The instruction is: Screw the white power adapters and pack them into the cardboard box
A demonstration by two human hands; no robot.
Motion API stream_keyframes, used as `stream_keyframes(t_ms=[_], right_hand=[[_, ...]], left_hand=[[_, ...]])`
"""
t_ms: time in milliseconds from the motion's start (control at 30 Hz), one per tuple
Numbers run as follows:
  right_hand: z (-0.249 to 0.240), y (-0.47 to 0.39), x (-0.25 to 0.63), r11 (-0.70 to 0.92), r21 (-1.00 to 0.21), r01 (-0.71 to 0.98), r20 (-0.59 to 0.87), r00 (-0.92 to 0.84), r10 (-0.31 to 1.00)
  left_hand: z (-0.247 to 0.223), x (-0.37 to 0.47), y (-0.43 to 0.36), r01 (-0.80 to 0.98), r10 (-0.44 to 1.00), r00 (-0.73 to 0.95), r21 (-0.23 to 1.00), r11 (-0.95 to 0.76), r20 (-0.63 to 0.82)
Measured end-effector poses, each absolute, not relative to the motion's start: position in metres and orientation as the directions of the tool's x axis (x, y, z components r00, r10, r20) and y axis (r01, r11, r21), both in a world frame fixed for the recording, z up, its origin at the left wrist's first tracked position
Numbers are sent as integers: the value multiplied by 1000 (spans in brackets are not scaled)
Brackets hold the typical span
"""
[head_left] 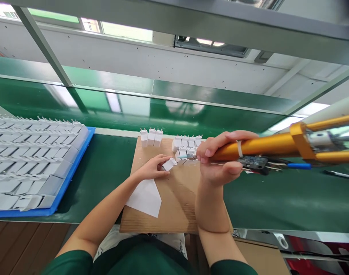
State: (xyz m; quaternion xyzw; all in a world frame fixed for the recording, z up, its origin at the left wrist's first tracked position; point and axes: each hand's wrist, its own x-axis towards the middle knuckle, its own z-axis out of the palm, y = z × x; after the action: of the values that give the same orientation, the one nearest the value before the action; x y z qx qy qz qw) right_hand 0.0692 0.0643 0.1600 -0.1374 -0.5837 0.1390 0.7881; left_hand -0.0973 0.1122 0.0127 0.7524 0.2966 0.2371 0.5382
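Note:
My left hand (155, 168) pinches a small white charger housing (169, 164), tilted, with its dark open end showing, over a brown wooden board. Wrapped round a gold cylindrical dispensing tool (257, 147), my right hand (220, 152) has the thumb below, beside a black switch (253, 162). The tool's thin light-blue tip (184, 157) points left at the housing; whether the two touch I cannot tell. Behind the tip stand several white charger housings (187, 143) with pins up, partly hidden by my right fingers. Another small row of housings (151, 137) stands at the board's back left.
A blue tray (73, 173) packed with rows of white housings lies on the green table (111, 164) at left. White paper (147, 198) lies on the board (177, 214). A pen (338, 174) lies at right. A metal frame bar (174, 23) crosses above.

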Motion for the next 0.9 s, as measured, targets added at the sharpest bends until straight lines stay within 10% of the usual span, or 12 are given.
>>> stream_keyframes(t_ms=[567,900], right_hand=[[161,65,71,924,-366,-116,873,300,383],[161,64,71,930,-353,-103,883,292,368]], left_hand=[[6,-97,110,157,853,522,980,-124,24],[-2,-85,100,579,786,610,617,-532,105]])
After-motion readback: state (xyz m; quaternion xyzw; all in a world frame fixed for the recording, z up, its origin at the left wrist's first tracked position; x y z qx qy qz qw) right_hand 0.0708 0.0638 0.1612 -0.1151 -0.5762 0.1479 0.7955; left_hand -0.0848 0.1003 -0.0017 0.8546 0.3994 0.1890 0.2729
